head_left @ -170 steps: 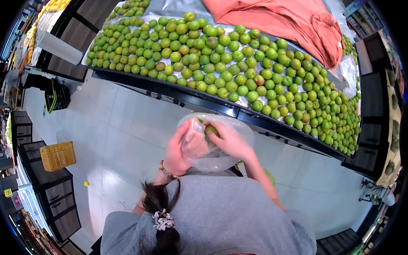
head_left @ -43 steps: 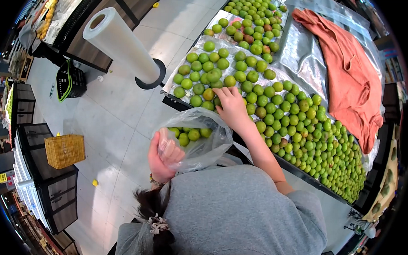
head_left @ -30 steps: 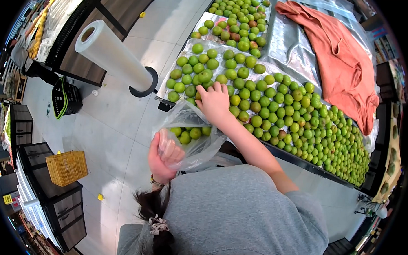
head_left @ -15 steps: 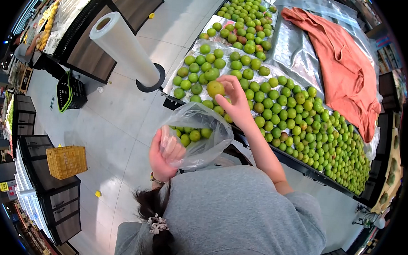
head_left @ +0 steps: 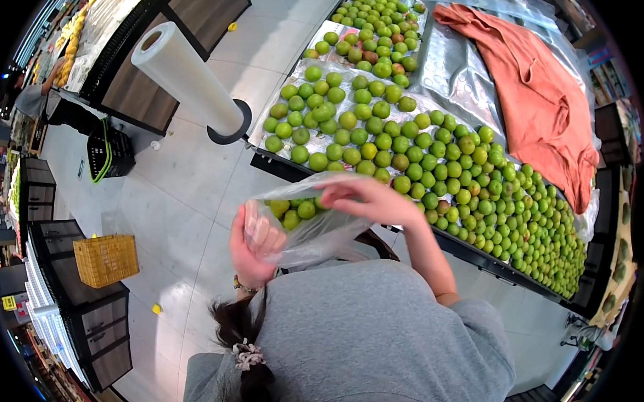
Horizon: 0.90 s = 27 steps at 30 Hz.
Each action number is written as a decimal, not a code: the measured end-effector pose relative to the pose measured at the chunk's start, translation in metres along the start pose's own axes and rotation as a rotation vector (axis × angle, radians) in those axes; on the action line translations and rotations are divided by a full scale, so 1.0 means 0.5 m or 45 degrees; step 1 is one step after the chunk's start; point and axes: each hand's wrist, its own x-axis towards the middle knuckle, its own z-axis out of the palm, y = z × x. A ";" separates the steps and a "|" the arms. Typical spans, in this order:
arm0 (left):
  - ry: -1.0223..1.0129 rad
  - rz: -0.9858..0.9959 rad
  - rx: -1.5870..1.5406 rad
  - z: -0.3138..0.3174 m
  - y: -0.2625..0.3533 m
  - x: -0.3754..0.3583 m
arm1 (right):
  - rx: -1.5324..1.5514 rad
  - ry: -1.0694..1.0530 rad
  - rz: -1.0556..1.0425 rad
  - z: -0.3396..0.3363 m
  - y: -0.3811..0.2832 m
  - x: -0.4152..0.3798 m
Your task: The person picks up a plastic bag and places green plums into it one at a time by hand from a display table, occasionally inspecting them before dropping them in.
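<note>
Right hand [head_left: 372, 199] lowered, bag [head_left: 322, 245] in left grip [head_left: 255, 247]

Bright glare on floor [head_left: 176, 277] (edges curved)

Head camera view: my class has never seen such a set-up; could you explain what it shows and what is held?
There is no machine: a person works bare-handed. One camera, worn on the head, looks forward and down, so the grey shirt shows at the bottom. Round green fruits and a coral cloth lie on the display stand. The left hand holds a clear plastic bag with more fruits inside; the right hand is at its mouth, and whether it holds one is unclear.
</note>
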 end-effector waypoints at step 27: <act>0.088 0.016 -0.005 -0.089 0.100 -0.099 | 0.043 1.160 -0.115 -0.099 -0.025 0.057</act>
